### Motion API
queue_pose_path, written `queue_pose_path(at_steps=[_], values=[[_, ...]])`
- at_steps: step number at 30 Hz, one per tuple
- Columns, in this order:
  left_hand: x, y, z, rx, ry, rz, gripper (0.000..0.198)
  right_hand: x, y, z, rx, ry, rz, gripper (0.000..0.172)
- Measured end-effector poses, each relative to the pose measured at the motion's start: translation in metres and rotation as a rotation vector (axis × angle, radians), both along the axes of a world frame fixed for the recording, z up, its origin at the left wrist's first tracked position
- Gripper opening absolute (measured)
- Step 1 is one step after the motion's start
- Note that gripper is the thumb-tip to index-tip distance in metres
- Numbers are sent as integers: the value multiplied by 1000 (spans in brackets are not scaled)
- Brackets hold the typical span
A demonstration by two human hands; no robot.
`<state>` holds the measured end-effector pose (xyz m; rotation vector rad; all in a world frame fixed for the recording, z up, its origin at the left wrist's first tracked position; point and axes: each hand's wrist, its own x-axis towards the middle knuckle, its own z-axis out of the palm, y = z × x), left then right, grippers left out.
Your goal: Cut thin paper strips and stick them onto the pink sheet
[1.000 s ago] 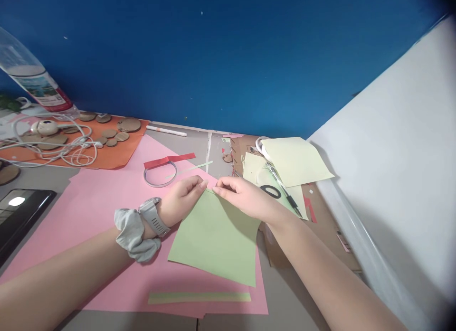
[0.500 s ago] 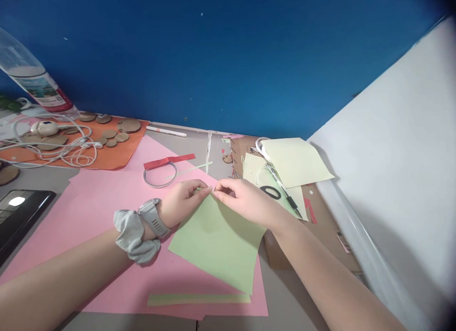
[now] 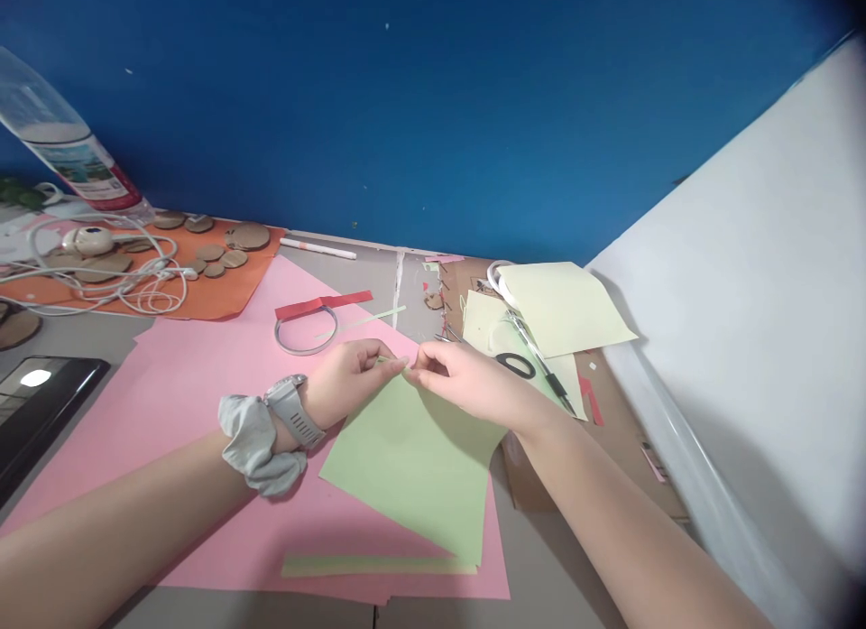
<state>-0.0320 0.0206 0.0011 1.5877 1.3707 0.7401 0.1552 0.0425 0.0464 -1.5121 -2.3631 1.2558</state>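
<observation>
A light green sheet of paper (image 3: 412, 457) lies over a large pink sheet (image 3: 203, 403) on the desk. My left hand (image 3: 348, 381), with a grey watch and a grey scrunchie at the wrist, pinches the green sheet's far corner. My right hand (image 3: 464, 381) pinches the same corner from the right, fingertips touching the left hand's. Both hands are closed on the paper. A narrow green strip (image 3: 379, 566) lies near the pink sheet's front edge.
A metal ring (image 3: 304, 331) and a red paper strip (image 3: 323, 305) lie beyond the hands. Pale yellow sheets (image 3: 561, 304), a pen (image 3: 538, 358) and a black ring sit to the right. Cardboard discs, white cables and a bottle (image 3: 68, 155) are at far left; a phone (image 3: 33, 403) lies at left.
My right hand has slid left until its fingertips meet the left hand's at the corner. The green sheet's near edge has shifted and lifted slightly.
</observation>
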Motion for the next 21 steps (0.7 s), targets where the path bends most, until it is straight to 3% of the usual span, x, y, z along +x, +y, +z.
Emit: queue_pose_path(at_steps=[5,21], values=[[1,-1,0,-5,-18,59,41,-1,-2,0,54,-19,-27,30],[3,-2,-5,69,3,78,37,-6,-8,0,89,-71,-41,29]])
